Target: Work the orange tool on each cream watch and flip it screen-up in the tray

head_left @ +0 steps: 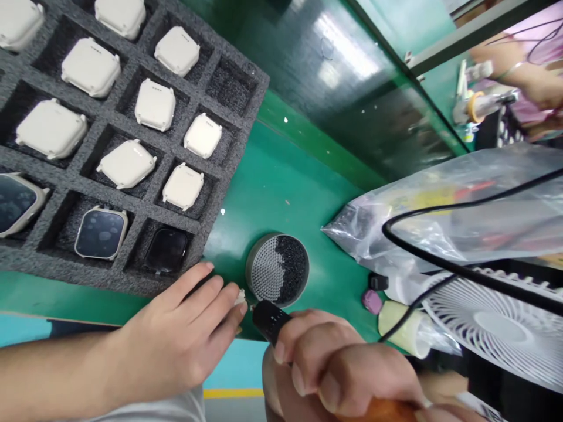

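In the head view my right hand [347,363] is wrapped round an electric screwdriver [270,321] with a black nose and an orange body. Its tip points left, close to the fingertips of my left hand [193,328]. Those fingers pinch a small pale part [240,296], mostly covered by them. Just beyond both hands stands a round metal dish [250,275] with a dimpled plate and many tiny black screws [294,266] on its right side. Above my left hand lies a dark grey foam tray [215,220] holding several white watch cases [183,186] and dark-faced watches [102,233].
A clear plastic bag [422,211] lies to the right, with a black cable [440,258] looping over it. A white fan [501,322] and a pale yellow roll [400,325] stand below it. Behind a partition, another person's arm [528,82] shows at upper right.
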`<state>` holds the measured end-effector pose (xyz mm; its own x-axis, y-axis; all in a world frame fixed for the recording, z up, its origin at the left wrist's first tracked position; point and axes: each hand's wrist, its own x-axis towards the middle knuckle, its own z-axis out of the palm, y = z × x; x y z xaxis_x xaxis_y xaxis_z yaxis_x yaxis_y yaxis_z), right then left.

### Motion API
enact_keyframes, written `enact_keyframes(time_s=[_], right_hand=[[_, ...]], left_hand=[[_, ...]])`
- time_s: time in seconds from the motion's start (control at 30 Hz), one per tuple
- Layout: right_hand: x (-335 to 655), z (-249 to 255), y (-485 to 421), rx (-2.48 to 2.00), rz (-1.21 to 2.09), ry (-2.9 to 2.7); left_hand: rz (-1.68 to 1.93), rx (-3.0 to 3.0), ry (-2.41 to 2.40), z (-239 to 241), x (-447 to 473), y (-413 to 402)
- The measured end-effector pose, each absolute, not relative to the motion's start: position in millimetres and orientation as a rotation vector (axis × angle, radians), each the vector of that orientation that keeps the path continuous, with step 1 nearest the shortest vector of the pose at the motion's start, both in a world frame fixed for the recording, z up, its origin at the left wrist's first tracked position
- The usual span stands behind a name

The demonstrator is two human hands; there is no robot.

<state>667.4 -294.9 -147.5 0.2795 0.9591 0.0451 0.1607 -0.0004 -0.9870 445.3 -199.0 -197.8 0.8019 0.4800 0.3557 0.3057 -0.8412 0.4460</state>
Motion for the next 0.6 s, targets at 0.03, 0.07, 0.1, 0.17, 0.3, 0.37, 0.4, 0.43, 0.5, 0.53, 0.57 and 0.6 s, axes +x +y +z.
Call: enact_keyframes(time_s=[0.03,0.07,0.1,0.17,0.3,0.37,0.4,0.43,0.5,0.53,0.57,0.6], right_hand=[[670.3,-146.2,-295.0,-1.430,0.932,-1.110],[671.2,-146.1,-293.7,-1.412,0.935,-1.108],[670.1,-147.0,-291.2,-1.387,0.924,-1.111],[662.8,-150.5,-283.4,-1.329,0.878,-1.125],[641.4,-153.9,-265.3,-1.279,0.806,-1.114],[634.3,-150.9,-257.7,-1.205,0.729,-1.114],[632.2,-148.4,-254.3,-1.175,0.679,-1.102],[631.1,-145.4,-251.1,-1.145,0.614,-1.082],[631.4,-139.2,-245.3,-1.153,0.494,-1.017],[632.4,-136.6,-242.7,-1.171,0.449,-0.993],[633.6,-134.7,-240.4,-1.186,0.419,-0.972],[634.8,-133.5,-238.3,-1.197,0.410,-0.953]], left_hand=[[0.659,2.621,0.594,-197.8,445.2,-198.9],[0.659,2.622,0.594,-197.9,445.1,-198.8],[0.655,2.622,0.591,-197.9,444.9,-198.8],[0.642,2.617,0.590,-197.8,444.7,-198.7],[0.647,2.602,0.595,-197.4,445.3,-198.7],[0.648,2.613,0.592,-197.0,445.7,-198.4],[0.644,2.624,0.594,-196.7,445.8,-198.0],[0.642,2.637,0.598,-196.4,445.6,-197.4],[0.635,2.668,0.594,-195.5,444.6,-196.1],[0.631,2.679,0.577,-195.1,443.8,-195.5],[0.624,2.684,0.544,-194.9,442.8,-194.9],[0.613,2.684,0.503,-195.0,441.9,-194.5]])
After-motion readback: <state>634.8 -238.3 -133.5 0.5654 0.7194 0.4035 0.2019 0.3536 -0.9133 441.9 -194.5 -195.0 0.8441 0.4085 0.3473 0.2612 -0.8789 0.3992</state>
